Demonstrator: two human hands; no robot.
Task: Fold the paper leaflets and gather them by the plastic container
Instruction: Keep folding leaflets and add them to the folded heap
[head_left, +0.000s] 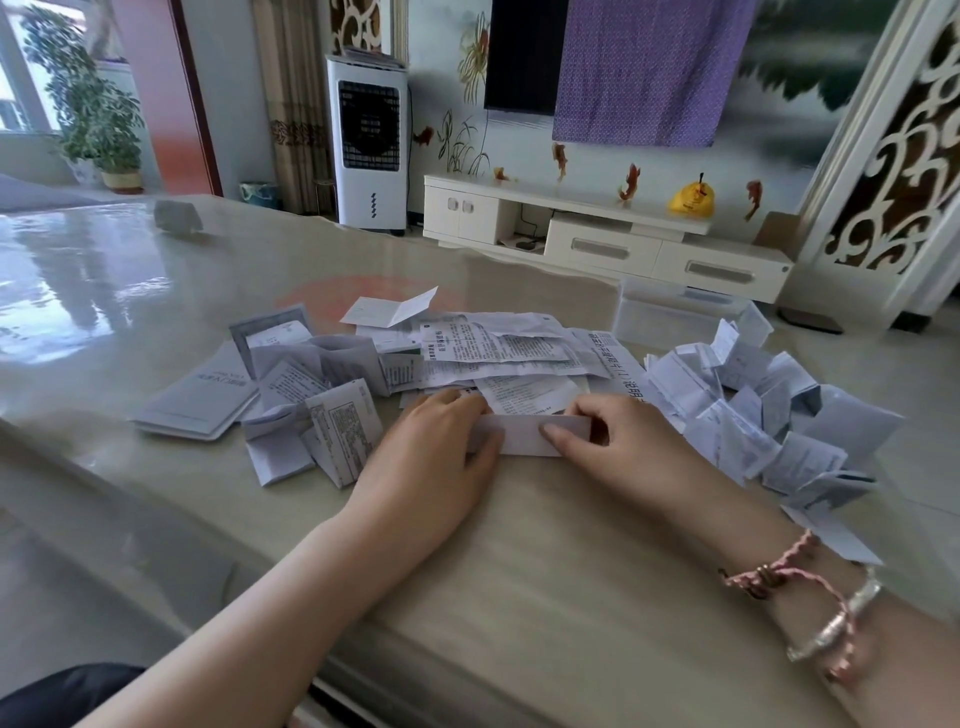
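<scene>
Both my hands are on one leaflet (524, 434) at the near edge of the surface (519, 545), just in front of the flat, unfolded sheets (498, 348). My left hand (441, 441) lies over its left end with the fingers fairly straight, pressing it down. My right hand (608, 431) pinches the right end, thumb on top and fingers curled behind.

The risk, as I judge it, is a crooked fold. If my left hand lets the paper slide on this glossy top, the edges will not meet and the crease will run skewed. Pressing too near the unfolded sheets could also drag one of them along.

The leaflet shows as a narrow white strip, blank on the face towards me and already doubled over lengthwise. It looks thin and limp. The folded pile (769, 415) sits to my right, near the clear plastic container (670, 312), and a looser heap (311, 405) lies to my left.
</scene>
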